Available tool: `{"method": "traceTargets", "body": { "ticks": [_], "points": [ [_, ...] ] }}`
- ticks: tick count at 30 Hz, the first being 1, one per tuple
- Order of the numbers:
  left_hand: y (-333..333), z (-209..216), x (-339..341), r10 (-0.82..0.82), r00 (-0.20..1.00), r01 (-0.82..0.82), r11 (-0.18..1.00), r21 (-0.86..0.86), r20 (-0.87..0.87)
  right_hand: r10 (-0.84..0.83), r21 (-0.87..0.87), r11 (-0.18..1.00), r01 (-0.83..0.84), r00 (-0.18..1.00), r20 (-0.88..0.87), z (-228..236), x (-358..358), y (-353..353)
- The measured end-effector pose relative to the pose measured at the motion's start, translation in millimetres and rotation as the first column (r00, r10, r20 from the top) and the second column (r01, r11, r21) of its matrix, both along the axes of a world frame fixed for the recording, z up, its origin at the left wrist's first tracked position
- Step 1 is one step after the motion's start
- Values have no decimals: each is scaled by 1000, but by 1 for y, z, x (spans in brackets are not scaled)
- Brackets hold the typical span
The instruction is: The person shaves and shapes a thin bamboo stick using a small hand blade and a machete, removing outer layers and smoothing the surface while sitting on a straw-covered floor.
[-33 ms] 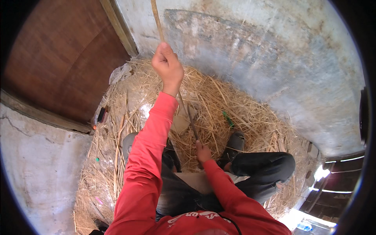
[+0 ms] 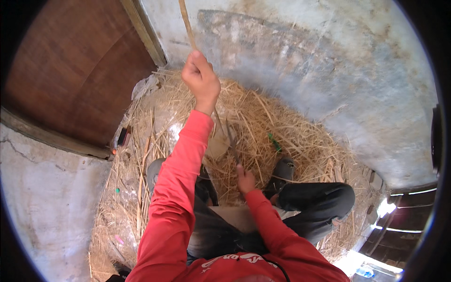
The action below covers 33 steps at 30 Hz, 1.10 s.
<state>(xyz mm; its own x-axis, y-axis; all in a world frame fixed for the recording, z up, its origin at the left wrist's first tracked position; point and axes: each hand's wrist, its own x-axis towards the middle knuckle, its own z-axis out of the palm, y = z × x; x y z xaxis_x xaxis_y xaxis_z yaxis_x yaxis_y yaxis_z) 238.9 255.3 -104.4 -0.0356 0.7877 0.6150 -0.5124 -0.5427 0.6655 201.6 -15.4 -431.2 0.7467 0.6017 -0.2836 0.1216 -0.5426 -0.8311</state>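
My left hand (image 2: 201, 77) is raised and closed round a long thin strip (image 2: 187, 26) that looks like bamboo or cane. The strip rises past the top edge, and its lower part runs down behind my wrist toward the floor. Lower down, between my knees, my right hand (image 2: 245, 181) grips a knife (image 2: 232, 142) with a long dark blade pointing away from me. Its tip lies close beside the lower part of the strip; I cannot tell whether they touch. Below my right forearm, a pale flat piece (image 2: 230, 217) lies between my thighs.
Loose shavings and strips (image 2: 263, 113) cover the floor. A stained wall (image 2: 300, 56) curves round ahead; a brown door (image 2: 80, 61) is at the left. A dark-and-red object (image 2: 123, 137) lies by the door frame, a green object (image 2: 274, 142) among the shavings, near my shoe (image 2: 283, 169).
My right hand and the knife have shifted slightly forward. My left hand stays almost in place, still holding the strip.
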Motion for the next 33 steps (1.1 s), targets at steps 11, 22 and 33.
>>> {"method": "traceTargets", "body": {
  "ticks": [11, 22, 33],
  "points": [
    [17, -3, -3, 144, 989, -142, 988, 53, -21, -62, 221, 973, 58, 998, 11, -1, -36, -26],
    [13, -3, -5, 180, 983, -177, 982, 59, -34, -43, 636, 724, 268, 937, -346, 150, -4, 27],
    [11, -2, -5, 280, 953, -270, 958, 92, -116, -12, 132, 990, 40, 979, -204, 44, -6, 5]
  ]
}}
